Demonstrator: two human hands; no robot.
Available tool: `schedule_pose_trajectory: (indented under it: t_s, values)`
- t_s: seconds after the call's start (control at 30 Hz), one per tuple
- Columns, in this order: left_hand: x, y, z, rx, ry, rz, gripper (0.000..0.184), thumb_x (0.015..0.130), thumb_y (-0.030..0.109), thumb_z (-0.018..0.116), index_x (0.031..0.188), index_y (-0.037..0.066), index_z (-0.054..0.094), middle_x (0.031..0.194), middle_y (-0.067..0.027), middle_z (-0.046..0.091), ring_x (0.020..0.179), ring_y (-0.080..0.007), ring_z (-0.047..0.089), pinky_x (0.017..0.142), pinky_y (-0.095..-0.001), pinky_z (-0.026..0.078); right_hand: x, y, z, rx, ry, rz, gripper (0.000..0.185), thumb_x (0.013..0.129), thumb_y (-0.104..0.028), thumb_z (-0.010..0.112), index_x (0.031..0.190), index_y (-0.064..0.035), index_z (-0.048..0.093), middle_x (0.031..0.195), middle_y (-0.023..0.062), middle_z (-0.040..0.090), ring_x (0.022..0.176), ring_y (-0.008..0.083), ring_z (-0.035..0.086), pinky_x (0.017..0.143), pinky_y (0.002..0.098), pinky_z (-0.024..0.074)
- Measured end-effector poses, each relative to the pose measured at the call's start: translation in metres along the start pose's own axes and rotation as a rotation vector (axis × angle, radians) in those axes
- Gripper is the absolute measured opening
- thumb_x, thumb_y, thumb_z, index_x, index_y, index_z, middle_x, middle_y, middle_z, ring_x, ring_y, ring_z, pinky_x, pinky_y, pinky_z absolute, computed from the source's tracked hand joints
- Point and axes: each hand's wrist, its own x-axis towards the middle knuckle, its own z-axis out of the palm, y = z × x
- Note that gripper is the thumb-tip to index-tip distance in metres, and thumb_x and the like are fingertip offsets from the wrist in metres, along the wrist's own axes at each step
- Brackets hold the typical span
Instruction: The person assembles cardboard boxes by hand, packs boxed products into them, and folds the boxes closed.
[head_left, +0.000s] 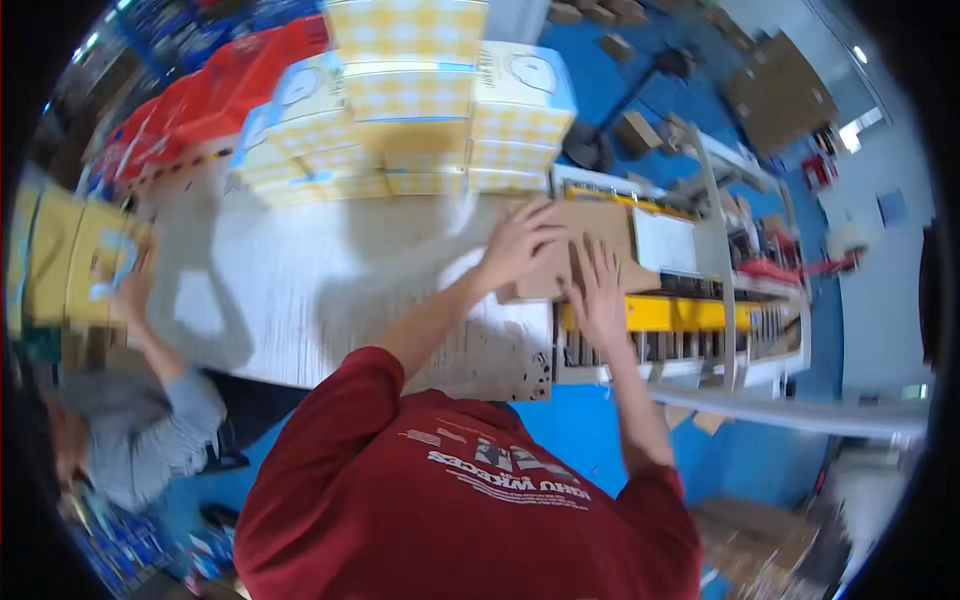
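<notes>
A brown cardboard box lies where the worktable meets a machine with yellow side rails and rollers. My left hand rests on the box's left part, fingers stretched toward the right. On the nearer right part of the box my right hand lies with its fingers spread and pointing away from me. Both hands press flat on the cardboard, and neither is wrapped round anything. The underside of the box is hidden.
Yellow-and-white checked boxes are stacked at the back of the worktable. Red plastic bins stand behind on the left. At far left, a co-worker's hand touches yellow boxes. A white frame spans the roller machine.
</notes>
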Motion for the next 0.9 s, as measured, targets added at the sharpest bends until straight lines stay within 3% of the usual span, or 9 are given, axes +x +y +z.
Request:
schedule_pose_trajectory:
  t_s: [0.07, 0.13, 0.23, 0.37, 0.5, 0.63, 0.73, 0.83, 0.9]
  values:
    - [-0.011, -0.004, 0.008, -0.170, 0.102, -0.090, 0.040, 0.099, 0.027, 0.062, 0.136, 0.012, 0.065, 0.161, -0.0188, 0.041, 0.144, -0.0390, 0.043, 0.117, -0.0552, 0.035, -0.033, -0.053, 0.008, 0.391, 0.068, -0.062, 0.060, 0.095, -0.020, 0.064, 0.149, 0.0000, 0.049, 0.153, 0.0280, 0.047, 0.145, 0.0469, 0.040, 0.120, 0.0581, 0.0279]
    - [-0.065, -0.029, 0.016, -0.265, 0.216, -0.330, 0.047, 0.101, 0.024, 0.060, 0.146, 0.010, 0.056, 0.163, -0.0199, 0.035, 0.148, -0.0403, 0.037, 0.120, -0.0516, 0.032, -0.084, -0.083, 0.074, 0.530, 0.047, -0.164, 0.040, 0.092, -0.014, 0.069, 0.130, -0.0022, 0.067, 0.125, 0.0234, 0.068, 0.116, 0.0432, 0.066, 0.100, 0.0514, 0.0496]
    - [-0.198, -0.040, 0.016, 0.109, 0.091, -0.686, 0.050, 0.102, 0.020, 0.055, 0.150, 0.007, 0.050, 0.165, -0.0199, 0.032, 0.150, -0.0402, 0.034, 0.123, -0.0487, 0.029, -0.128, -0.136, 0.119, 0.913, -0.646, 0.088, 0.033, 0.095, -0.017, 0.067, 0.126, -0.0054, 0.069, 0.118, 0.0219, 0.071, 0.108, 0.0409, 0.068, 0.092, 0.0467, 0.0530]
    - [-0.360, -0.008, -0.064, 0.507, -0.243, -0.434, 0.040, 0.099, 0.020, 0.057, 0.136, 0.005, 0.060, 0.160, -0.0182, 0.041, 0.145, -0.0402, 0.041, 0.118, -0.0477, 0.037, -0.129, -0.153, 0.155, 0.876, -0.970, -0.376, 0.037, 0.099, -0.022, 0.067, 0.132, -0.0053, 0.067, 0.114, 0.0218, 0.074, 0.102, 0.0382, 0.072, 0.090, 0.0439, 0.0556]
    - [-0.434, 0.039, -0.133, 0.217, -0.253, -0.868, 0.035, 0.100, 0.022, 0.059, 0.130, 0.008, 0.066, 0.154, -0.0160, 0.050, 0.139, -0.0360, 0.049, 0.114, -0.0451, 0.041, -0.107, -0.140, 0.208, 0.640, -1.145, -0.665, 0.039, 0.098, -0.030, 0.067, 0.130, -0.0081, 0.069, 0.113, 0.0215, 0.074, 0.101, 0.0385, 0.072, 0.087, 0.0435, 0.0565]
    - [-0.549, 0.092, -0.166, 0.216, 0.493, -1.446, 0.032, 0.099, 0.029, 0.058, 0.117, 0.006, 0.072, 0.114, -0.0197, 0.073, 0.109, -0.0373, 0.069, 0.095, -0.0460, 0.055, -0.040, -0.167, 0.206, 0.544, -0.955, -0.594, 0.040, 0.096, -0.030, 0.067, 0.128, -0.0071, 0.070, 0.110, 0.0204, 0.074, 0.100, 0.0399, 0.071, 0.087, 0.0450, 0.0555]
    - [-0.683, 0.144, -0.170, 0.084, 0.751, -1.887, 0.041, 0.097, 0.039, 0.060, 0.124, 0.010, 0.072, 0.117, -0.0213, 0.073, 0.111, -0.0407, 0.068, 0.095, -0.0464, 0.055, -0.002, -0.203, 0.226, 0.624, -0.649, -0.595, 0.033, 0.099, -0.025, 0.063, 0.124, -0.0050, 0.071, 0.096, 0.0219, 0.075, 0.088, 0.0355, 0.074, 0.077, 0.0419, 0.0569]
    - [-0.819, 0.225, -0.146, 0.111, 0.524, -2.074, 0.033, 0.094, 0.033, 0.059, 0.110, 0.009, 0.074, 0.114, -0.0209, 0.073, 0.112, -0.0420, 0.067, 0.094, -0.0507, 0.055, 0.001, -0.289, 0.224, 0.738, -0.671, -0.296, 0.031, 0.100, -0.024, 0.065, 0.122, -0.0033, 0.071, 0.093, 0.0180, 0.076, 0.084, 0.0276, 0.075, 0.075, 0.0379, 0.0564]
    - [-0.886, 0.283, -0.131, 0.058, 0.386, -2.151, 0.029, 0.094, 0.031, 0.057, 0.102, 0.007, 0.073, 0.108, -0.0224, 0.073, 0.105, -0.0434, 0.068, 0.089, -0.0526, 0.055, -0.021, -0.362, 0.232, 0.733, -0.735, -0.406, 0.032, 0.099, -0.024, 0.066, 0.122, -0.0022, 0.070, 0.093, 0.0163, 0.077, 0.083, 0.0249, 0.074, 0.074, 0.0370, 0.0562]
